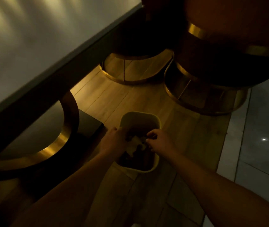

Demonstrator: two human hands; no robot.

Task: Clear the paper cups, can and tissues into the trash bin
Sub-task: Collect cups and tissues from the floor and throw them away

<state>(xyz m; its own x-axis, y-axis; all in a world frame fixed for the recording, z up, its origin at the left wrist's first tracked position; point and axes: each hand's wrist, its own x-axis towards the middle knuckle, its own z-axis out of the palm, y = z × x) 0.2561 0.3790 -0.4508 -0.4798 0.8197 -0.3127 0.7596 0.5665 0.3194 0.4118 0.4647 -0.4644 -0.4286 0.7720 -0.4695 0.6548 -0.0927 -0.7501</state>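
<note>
A pale trash bin (140, 118) stands on the wooden floor below me. Both my hands are over its opening. My left hand (114, 141) curls at the bin's left rim, and my right hand (160, 141) curls at the right side. Between them lies crumpled white tissue (135, 144), touching the fingers of both hands. It is too dark to tell whether either hand grips the tissue. Dark contents sit lower in the bin; no cups or can can be made out.
A grey tabletop (32, 46) with a dark edge fills the upper left. A curved gold-trimmed table base (60, 141) stands left of the bin. Two round chairs with gold bases (130, 74) (204, 99) stand behind. Glossy tiles (261, 128) lie to the right.
</note>
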